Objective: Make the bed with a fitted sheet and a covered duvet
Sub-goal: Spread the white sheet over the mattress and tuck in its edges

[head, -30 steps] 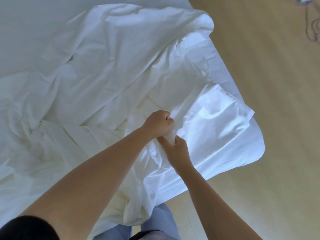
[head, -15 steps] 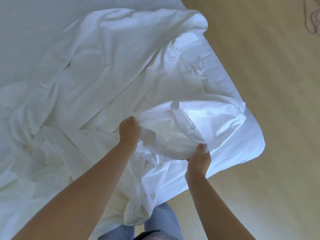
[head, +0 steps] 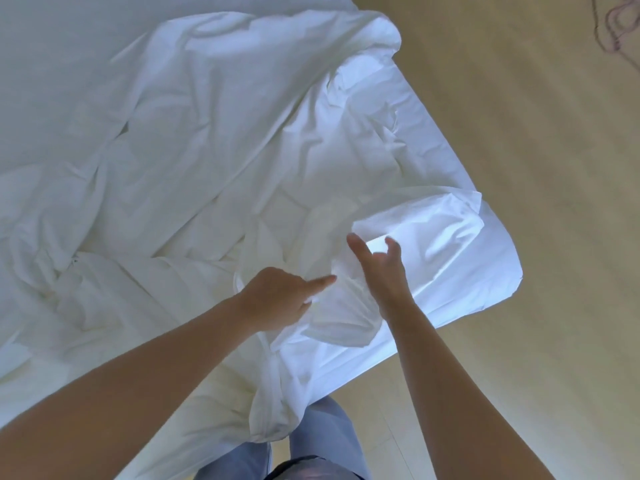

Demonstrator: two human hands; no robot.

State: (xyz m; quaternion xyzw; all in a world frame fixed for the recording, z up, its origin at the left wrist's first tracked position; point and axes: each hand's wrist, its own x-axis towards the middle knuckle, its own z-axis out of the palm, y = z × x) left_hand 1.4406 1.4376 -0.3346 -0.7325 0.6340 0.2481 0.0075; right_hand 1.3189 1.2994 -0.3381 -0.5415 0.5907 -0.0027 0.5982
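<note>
From the head camera, a rumpled white duvet cover [head: 214, 161] lies spread over the bed [head: 52, 46], its folds running down to the near right corner of the bed, where a flap of the cloth is doubled back in a soft roll just short of the corner. The left hand [head: 277, 299] rests on the cloth near the near edge of the bed, loosely curled with its forefinger stretched out toward the right and grasping nothing that can be seen. The right hand [head: 381, 268] is just beside it, over the rolled flap, fingers spread apart and released, holding nothing. Both bare forearms reach in from the bottom. Pale wooden floor [head: 519, 133] lies beyond the bed's right edge, and blue trousers [head: 325, 431] show below. No writing or label can be read on the cloth.
</note>
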